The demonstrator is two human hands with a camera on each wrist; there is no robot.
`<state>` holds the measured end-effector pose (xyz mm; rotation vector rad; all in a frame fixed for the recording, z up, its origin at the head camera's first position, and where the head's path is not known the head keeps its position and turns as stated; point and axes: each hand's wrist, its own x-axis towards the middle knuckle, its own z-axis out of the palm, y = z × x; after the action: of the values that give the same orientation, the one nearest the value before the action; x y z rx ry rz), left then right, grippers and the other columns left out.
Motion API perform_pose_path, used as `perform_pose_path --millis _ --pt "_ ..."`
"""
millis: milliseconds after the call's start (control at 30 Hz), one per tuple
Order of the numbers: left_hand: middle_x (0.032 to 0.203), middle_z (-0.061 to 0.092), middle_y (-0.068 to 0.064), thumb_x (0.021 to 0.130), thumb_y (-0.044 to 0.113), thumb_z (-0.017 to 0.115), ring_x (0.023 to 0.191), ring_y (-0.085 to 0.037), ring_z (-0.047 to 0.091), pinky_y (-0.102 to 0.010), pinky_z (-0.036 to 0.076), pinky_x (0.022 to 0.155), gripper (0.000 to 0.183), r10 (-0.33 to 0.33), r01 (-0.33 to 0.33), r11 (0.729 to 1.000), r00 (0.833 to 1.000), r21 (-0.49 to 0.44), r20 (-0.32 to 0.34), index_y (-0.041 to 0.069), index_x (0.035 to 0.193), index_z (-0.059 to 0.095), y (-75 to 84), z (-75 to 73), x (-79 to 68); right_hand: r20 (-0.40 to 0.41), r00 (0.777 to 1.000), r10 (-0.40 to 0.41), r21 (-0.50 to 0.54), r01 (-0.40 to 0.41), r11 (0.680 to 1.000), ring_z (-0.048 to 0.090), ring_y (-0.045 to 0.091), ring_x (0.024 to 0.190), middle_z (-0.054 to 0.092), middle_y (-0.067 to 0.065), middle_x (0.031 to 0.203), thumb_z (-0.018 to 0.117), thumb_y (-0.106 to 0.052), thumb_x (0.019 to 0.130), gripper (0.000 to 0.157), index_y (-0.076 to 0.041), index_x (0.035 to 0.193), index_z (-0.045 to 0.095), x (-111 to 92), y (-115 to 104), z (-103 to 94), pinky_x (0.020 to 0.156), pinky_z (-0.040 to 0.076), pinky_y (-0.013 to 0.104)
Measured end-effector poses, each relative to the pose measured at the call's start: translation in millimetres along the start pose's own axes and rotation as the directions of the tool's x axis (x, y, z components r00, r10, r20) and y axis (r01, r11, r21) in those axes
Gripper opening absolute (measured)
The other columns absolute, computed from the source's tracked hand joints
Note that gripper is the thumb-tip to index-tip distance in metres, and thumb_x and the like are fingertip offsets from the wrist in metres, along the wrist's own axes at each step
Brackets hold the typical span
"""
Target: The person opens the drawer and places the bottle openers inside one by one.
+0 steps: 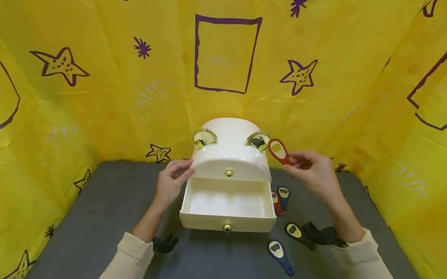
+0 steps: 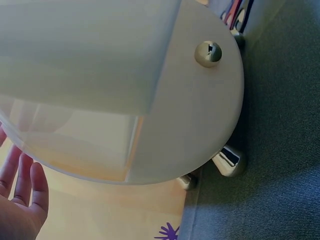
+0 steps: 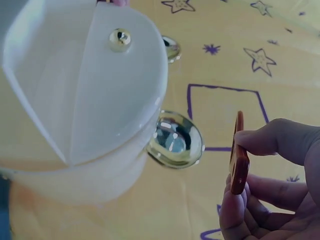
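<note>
A white chest (image 1: 228, 147) with a rounded top stands in the middle of the table, two gold cup-like parts on it and its lower drawer (image 1: 203, 221) pulled out. The drawer's inside looks bare. My left hand (image 1: 168, 184) rests its fingertips against the chest's left edge, fingers loosely bent; the left wrist view shows those fingers (image 2: 39, 182) beside the rounded wall. To the right of the chest, my right hand (image 1: 320, 176) pinches a red bottle opener (image 1: 278, 149) between thumb and fingers, raised near the right gold cup. The right wrist view shows this opener edge-on.
Beside the drawer's right wall lie a blue opener (image 1: 284, 193) and another red opener (image 1: 279, 209), partly hidden. A black opener (image 1: 294, 231) and a second blue opener (image 1: 277, 249) lie nearer on the grey table (image 1: 200, 270). Yellow patterned cloth (image 1: 159, 118) surrounds the table.
</note>
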<state>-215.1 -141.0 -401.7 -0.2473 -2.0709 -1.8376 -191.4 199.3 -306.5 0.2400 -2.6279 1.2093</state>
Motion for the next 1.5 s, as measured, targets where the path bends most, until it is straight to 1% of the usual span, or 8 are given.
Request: perform_pose_path --millis 333,600,833,933,1000,1233,1367,1500 --pt "0.113 0.061 -0.028 0.085 0.0 0.071 0.097 -0.001 0.056 -0.009 0.051 0.074 0.026 0.005 -0.005 1.0 1.0 -0.007 0.004 -0.012 0.108 0.068 0.3 -0.6 0.0 0.047 0.998 -0.042 0.011 0.041 0.999 0.06 0.022 0.077 0.069 0.02 0.091 0.077 -0.009 0.082 0.033 0.006 0.109 0.069 -2.3 -13.9 9.7 0.064 0.05 0.014" --pt "0.113 0.061 -0.027 0.085 -0.001 0.071 0.098 0.0 0.056 -0.01 0.051 0.073 0.026 0.008 -0.008 1.0 1.0 -0.022 0.004 -0.013 0.107 0.068 -2.7 0.0 0.7 0.085 0.989 -0.118 0.059 0.113 0.992 0.059 0.018 0.073 0.068 0.018 0.087 0.078 -0.004 0.079 0.03 0.008 0.105 0.07 -3.1 -24.2 24.4 0.063 0.049 0.014" --pt "0.108 0.064 -0.019 0.084 -0.001 0.072 0.097 0.001 0.056 -0.01 0.051 0.073 0.025 0.014 -0.014 1.0 1.0 -0.014 -0.011 -0.013 0.107 0.068 -2.9 1.0 1.0 0.117 0.978 -0.172 0.113 0.159 0.981 0.058 0.016 0.071 0.067 0.017 0.083 0.078 -0.003 0.077 0.028 0.008 0.101 0.071 -5.3 -32.1 38.8 0.062 0.049 0.016" --pt "0.109 0.064 -0.022 0.084 -0.002 0.072 0.097 0.001 0.056 -0.01 0.052 0.073 0.025 0.018 -0.018 1.0 1.0 -0.017 -0.015 -0.013 0.106 0.068 -3.0 1.2 1.1 0.142 0.973 -0.183 0.121 0.167 0.979 0.058 0.015 0.071 0.067 0.014 0.083 0.078 -0.003 0.077 0.026 0.006 0.101 0.072 -7.1 -35.4 46.7 0.062 0.049 0.017" --pt "0.111 0.063 -0.026 0.084 -0.003 0.072 0.097 0.001 0.057 -0.011 0.052 0.073 0.024 0.023 -0.023 1.0 1.0 -0.021 -0.018 -0.014 0.105 0.068 -3.0 1.4 1.0 0.163 0.969 -0.186 0.122 0.168 0.978 0.058 0.015 0.071 0.067 0.012 0.083 0.078 -0.003 0.077 0.026 0.004 0.101 0.073 -8.3 -38.0 52.5 0.063 0.05 0.017" --pt "0.112 0.063 -0.026 0.085 -0.002 0.071 0.098 0.002 0.057 -0.011 0.051 0.074 0.024 0.015 -0.015 1.0 1.0 -0.005 -0.009 -0.013 0.105 0.069 -2.4 1.6 0.7 0.257 0.947 -0.192 0.144 0.159 0.977 0.058 0.012 0.07 0.068 0.01 0.08 0.078 -0.002 0.076 0.024 0.004 0.099 0.073 -9.6 -41.4 77.0 0.065 0.051 0.019" --pt "0.112 0.062 -0.026 0.084 -0.002 0.071 0.098 0.002 0.056 -0.01 0.051 0.075 0.025 0.01 -0.01 1.0 1.0 -0.006 -0.011 -0.013 0.106 0.068 -2.8 1.2 1.3 0.327 0.923 -0.201 0.155 0.157 0.975 0.057 0.01 0.07 0.067 0.008 0.077 0.077 -0.003 0.076 0.021 0.003 0.095 0.072 -9.1 -43.5 93.3 0.065 0.05 0.019" --pt "0.112 0.063 -0.025 0.084 -0.002 0.072 0.098 0.001 0.057 -0.011 0.051 0.075 0.025 0.007 -0.008 1.0 1.0 -0.003 -0.013 -0.013 0.106 0.069 -3.2 0.8 1.8 0.378 0.901 -0.211 0.129 0.174 0.976 0.055 0.006 0.067 0.067 0.006 0.074 0.077 -0.004 0.075 0.02 0.002 0.093 0.072 -9.0 -41.5 109.7 0.064 0.048 0.017"
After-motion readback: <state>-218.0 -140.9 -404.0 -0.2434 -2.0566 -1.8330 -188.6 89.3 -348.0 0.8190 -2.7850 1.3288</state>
